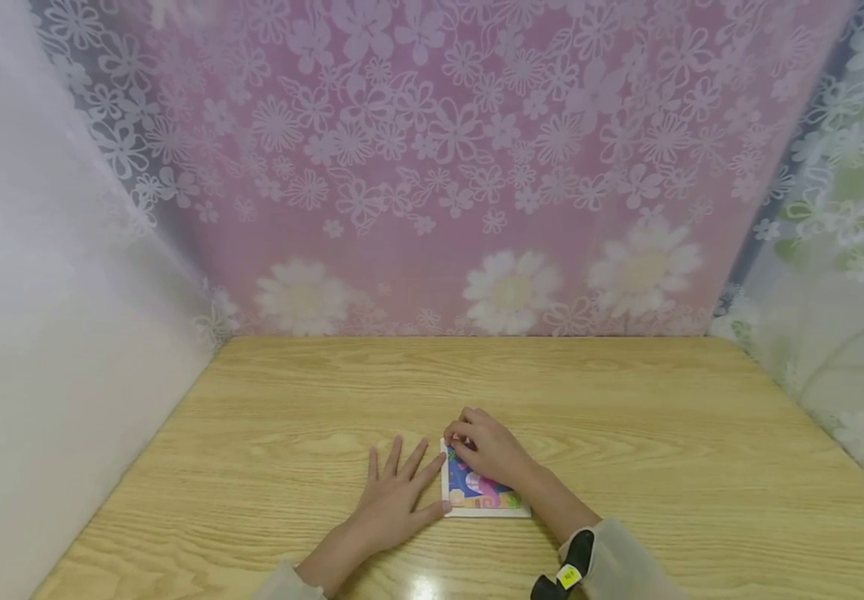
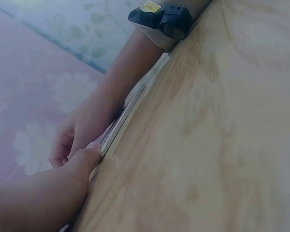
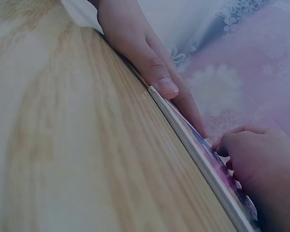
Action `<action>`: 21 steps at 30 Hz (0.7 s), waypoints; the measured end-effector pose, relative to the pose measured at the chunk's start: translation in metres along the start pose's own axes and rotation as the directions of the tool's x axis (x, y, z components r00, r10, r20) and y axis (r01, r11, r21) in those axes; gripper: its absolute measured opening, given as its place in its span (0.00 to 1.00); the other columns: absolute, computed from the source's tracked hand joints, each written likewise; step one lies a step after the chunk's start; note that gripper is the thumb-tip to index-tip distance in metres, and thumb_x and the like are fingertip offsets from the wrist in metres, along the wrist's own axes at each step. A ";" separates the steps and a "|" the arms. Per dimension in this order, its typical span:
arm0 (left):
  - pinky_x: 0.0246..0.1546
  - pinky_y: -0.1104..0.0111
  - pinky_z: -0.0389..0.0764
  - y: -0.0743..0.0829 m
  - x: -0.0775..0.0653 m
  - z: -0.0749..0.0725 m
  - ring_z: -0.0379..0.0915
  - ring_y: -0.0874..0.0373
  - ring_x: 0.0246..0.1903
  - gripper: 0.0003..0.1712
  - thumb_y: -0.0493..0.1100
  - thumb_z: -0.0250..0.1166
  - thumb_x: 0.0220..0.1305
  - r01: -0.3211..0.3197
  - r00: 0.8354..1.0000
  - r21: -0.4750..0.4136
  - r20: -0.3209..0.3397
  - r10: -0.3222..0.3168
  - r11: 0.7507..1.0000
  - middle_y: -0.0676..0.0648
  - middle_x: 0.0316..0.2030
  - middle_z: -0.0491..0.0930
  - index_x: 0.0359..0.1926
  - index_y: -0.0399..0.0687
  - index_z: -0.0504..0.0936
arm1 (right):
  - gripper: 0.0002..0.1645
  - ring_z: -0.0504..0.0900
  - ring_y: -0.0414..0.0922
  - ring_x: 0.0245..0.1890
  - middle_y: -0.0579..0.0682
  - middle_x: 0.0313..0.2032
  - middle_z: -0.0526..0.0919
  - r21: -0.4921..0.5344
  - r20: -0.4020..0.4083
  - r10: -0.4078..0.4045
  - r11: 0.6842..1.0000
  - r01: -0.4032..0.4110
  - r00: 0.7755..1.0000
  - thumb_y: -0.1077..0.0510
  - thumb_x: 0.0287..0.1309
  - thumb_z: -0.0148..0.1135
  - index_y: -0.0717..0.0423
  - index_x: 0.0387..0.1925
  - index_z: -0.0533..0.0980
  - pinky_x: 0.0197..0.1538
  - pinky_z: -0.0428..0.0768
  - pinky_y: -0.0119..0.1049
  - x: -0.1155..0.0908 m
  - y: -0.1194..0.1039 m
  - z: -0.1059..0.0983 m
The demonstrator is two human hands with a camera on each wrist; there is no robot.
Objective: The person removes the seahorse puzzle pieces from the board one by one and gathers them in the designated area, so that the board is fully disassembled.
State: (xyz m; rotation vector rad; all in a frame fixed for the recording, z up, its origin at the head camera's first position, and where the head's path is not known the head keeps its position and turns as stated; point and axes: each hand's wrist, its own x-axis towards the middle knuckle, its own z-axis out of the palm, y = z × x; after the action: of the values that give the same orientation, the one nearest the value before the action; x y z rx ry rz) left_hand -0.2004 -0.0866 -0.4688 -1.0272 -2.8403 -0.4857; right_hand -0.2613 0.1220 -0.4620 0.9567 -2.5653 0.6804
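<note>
A small flat picture board (image 1: 487, 512) with a white border lies on the table, showing a pink seahorse-like figure on blue. My left hand (image 1: 392, 508) is spread out flat at its left side. The left thumb (image 3: 166, 87) rests on the near-left corner of the border. Over the board's upper part bends my right hand (image 1: 493, 450), fingers curled, fingertips down at the far-left corner. In the right wrist view the right hand's fingertips (image 3: 222, 147) come right to the picture surface. I cannot tell whether they pinch something. The right hand and forearm hide the board's upper right.
The wood-grain table (image 1: 312, 392) extends around the board on all sides. A pink floral curtain (image 1: 417, 167) hangs along its back edge. Pale panels stand at left and right. A black wrist device (image 1: 566, 571) with a yellow label sits on the right sleeve.
</note>
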 end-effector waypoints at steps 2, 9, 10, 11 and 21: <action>0.53 0.33 0.32 0.000 0.000 0.000 0.32 0.31 0.64 0.38 0.67 0.39 0.66 -0.001 1.000 0.003 0.002 0.001 1.000 0.39 0.68 0.47 0.70 0.53 0.56 | 0.04 0.64 0.35 0.30 0.36 0.30 0.68 0.009 -0.001 0.012 1.000 -0.012 1.000 0.59 0.56 0.61 0.45 0.32 0.78 0.30 0.69 0.29 0.000 -0.001 0.000; 0.53 0.33 0.32 0.000 -0.001 0.000 0.32 0.31 0.64 0.38 0.67 0.39 0.66 -0.005 1.000 0.005 0.000 0.005 1.000 0.39 0.68 0.47 0.69 0.53 0.56 | 0.04 0.64 0.36 0.31 0.36 0.30 0.68 0.007 0.001 0.029 1.000 -0.029 1.000 0.58 0.57 0.60 0.45 0.33 0.78 0.32 0.70 0.29 -0.001 -0.001 0.001; 0.53 0.33 0.32 0.000 -0.001 0.001 0.32 0.31 0.64 0.38 0.67 0.39 0.66 -0.006 1.000 0.007 -0.001 0.006 1.000 0.39 0.68 0.47 0.69 0.53 0.56 | 0.03 0.64 0.36 0.31 0.36 0.30 0.68 0.004 0.001 0.027 1.000 -0.027 1.000 0.58 0.57 0.60 0.45 0.33 0.78 0.32 0.70 0.29 -0.001 -0.001 0.002; 0.53 0.33 0.32 0.000 -0.001 0.001 0.32 0.31 0.64 0.38 0.67 0.39 0.66 -0.005 1.000 0.010 0.000 0.005 1.000 0.39 0.68 0.47 0.69 0.53 0.56 | 0.03 0.64 0.36 0.31 0.36 0.30 0.68 0.001 0.002 0.025 1.000 -0.025 1.000 0.58 0.57 0.60 0.45 0.32 0.78 0.31 0.70 0.29 -0.001 0.000 0.002; 0.54 0.35 0.31 -0.001 -0.001 0.000 0.31 0.32 0.65 0.38 0.68 0.38 0.65 0.012 1.000 0.010 0.012 -0.012 1.000 0.41 0.69 0.46 0.70 0.55 0.55 | 0.04 0.64 0.36 0.30 0.37 0.29 0.69 0.038 -0.019 -0.005 0.999 0.006 1.000 0.61 0.56 0.62 0.47 0.31 0.78 0.31 0.70 0.29 -0.001 0.000 0.000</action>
State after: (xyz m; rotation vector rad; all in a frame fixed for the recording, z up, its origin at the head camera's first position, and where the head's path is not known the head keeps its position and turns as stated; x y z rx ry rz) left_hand -0.2001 -0.0877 -0.4689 -1.0151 -2.8577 -0.4676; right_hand -0.2607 0.1219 -0.4624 0.9645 -2.5406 0.7357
